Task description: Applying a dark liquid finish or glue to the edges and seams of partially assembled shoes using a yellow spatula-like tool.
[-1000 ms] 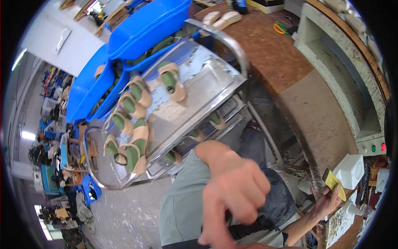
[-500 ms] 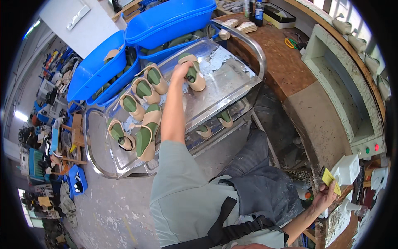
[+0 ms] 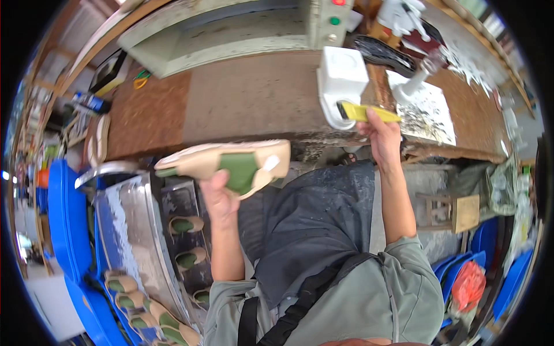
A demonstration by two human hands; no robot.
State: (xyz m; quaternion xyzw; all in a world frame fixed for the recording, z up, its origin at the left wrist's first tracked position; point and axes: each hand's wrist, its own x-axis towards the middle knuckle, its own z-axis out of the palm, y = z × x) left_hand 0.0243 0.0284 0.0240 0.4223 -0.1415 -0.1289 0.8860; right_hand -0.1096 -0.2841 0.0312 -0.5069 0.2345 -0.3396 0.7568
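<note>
My left hand (image 3: 216, 195) grips a beige shoe sole with a green insole (image 3: 231, 164) and holds it up in front of the workbench edge. My right hand (image 3: 380, 134) holds a yellow-handled tool (image 3: 363, 112) against the side of a white container (image 3: 341, 81) on the brown workbench (image 3: 254, 98). A dark apron covers my lap between the two arms.
A metal trolley (image 3: 130, 225) at the left carries more beige-and-green soles (image 3: 144, 311), with others on its lower shelf (image 3: 186, 226). Blue crates (image 3: 63, 230) stand beside it. A grey machine with red and green buttons (image 3: 329, 17) sits at the back. A wooden stool (image 3: 456, 213) stands right.
My left hand reached to the trolley, took a sole from it and brought it up to the bench. My head turned from the trolley toward the workbench.
</note>
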